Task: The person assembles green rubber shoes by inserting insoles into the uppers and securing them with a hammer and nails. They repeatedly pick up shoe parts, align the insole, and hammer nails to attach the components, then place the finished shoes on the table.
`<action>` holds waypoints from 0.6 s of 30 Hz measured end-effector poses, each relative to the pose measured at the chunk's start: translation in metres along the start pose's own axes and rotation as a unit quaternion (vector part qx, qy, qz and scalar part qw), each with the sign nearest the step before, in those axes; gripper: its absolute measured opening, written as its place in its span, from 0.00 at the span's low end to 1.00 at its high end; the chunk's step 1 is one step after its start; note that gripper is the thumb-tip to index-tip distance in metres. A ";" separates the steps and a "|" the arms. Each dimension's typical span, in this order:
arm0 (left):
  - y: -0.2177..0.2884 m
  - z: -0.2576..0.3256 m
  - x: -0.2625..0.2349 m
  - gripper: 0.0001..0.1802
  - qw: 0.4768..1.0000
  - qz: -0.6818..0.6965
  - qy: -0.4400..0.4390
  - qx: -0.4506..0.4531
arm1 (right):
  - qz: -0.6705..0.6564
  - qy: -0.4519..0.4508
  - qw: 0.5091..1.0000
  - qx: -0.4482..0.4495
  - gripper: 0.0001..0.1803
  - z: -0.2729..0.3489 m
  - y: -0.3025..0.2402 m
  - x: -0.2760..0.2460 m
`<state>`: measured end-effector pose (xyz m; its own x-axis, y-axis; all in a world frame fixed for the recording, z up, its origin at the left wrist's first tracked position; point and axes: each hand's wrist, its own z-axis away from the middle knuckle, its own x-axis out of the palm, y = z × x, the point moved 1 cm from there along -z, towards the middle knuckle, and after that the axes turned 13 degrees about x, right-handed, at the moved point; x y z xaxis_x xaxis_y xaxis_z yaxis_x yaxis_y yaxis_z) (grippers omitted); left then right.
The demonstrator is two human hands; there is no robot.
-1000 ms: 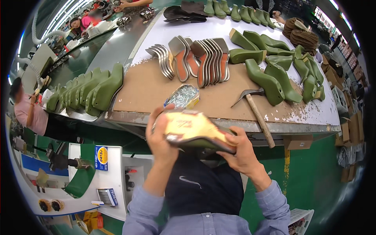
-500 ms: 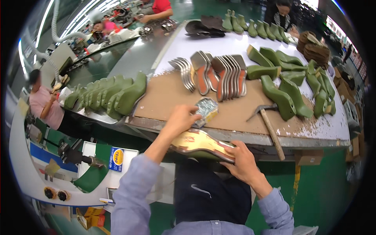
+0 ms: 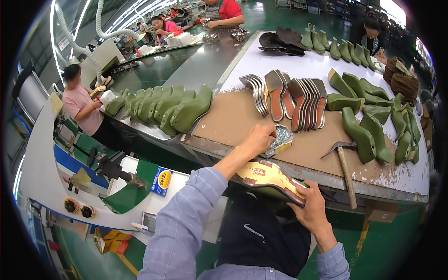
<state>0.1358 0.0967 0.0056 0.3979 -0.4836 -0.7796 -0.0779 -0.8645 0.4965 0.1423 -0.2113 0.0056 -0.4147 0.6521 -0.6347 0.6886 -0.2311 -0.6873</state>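
The right hand (image 3: 313, 211) grips a green shoe last with a tan insole board on its upturned bottom (image 3: 268, 179), fingers curled round the heel end, holding it just below the near edge of the workbench (image 3: 396, 184). The left hand (image 3: 257, 139) reaches onto the bench, fingers pinched down into a small box of tacks (image 3: 280, 139); whether it has one yet is hidden.

The last looks rigid and fairly solid, smooth-sided, so a full wrap at the heel or waist should keep it steady; the insole board is thin and would likely slide if not pressed flat. The tacks are tiny and sharp, best picked singly by fingertip.

A hammer (image 3: 344, 167) lies on the bench right of the box, a row of soles (image 3: 294, 95) behind it.
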 end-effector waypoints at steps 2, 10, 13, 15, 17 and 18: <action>-0.005 -0.001 0.003 0.08 1.000 0.019 -0.001 0.019 | -0.008 -0.003 1.000 -0.012 0.39 -0.005 -0.005 -0.001; 0.055 -0.002 -0.042 0.06 0.992 0.103 0.045 0.051 | 0.010 -0.021 1.000 -0.003 0.36 -0.003 0.003 -0.005; 0.130 0.020 -0.048 0.07 0.981 0.191 0.005 0.018 | 0.011 -0.029 1.000 -0.001 0.34 -0.004 0.004 -0.011; 0.163 0.043 -0.041 0.06 0.985 0.165 -0.034 0.029 | 0.005 -0.016 1.000 -0.010 0.34 -0.005 0.004 -0.009; 0.166 0.055 -0.020 0.06 0.977 0.211 -0.041 -0.017 | -0.023 -0.029 0.999 -0.011 0.33 -0.001 0.011 -0.010; 0.161 0.058 -0.011 0.07 0.981 0.192 -0.035 -0.009 | -0.001 -0.014 1.000 0.012 0.32 0.000 0.010 -0.021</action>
<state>0.0655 -0.0446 0.0718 0.2779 -0.7818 -0.5581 -0.1939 -0.6147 0.7645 0.1580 -0.2277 0.0124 -0.4325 0.6330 -0.6421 0.6734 -0.2468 -0.6969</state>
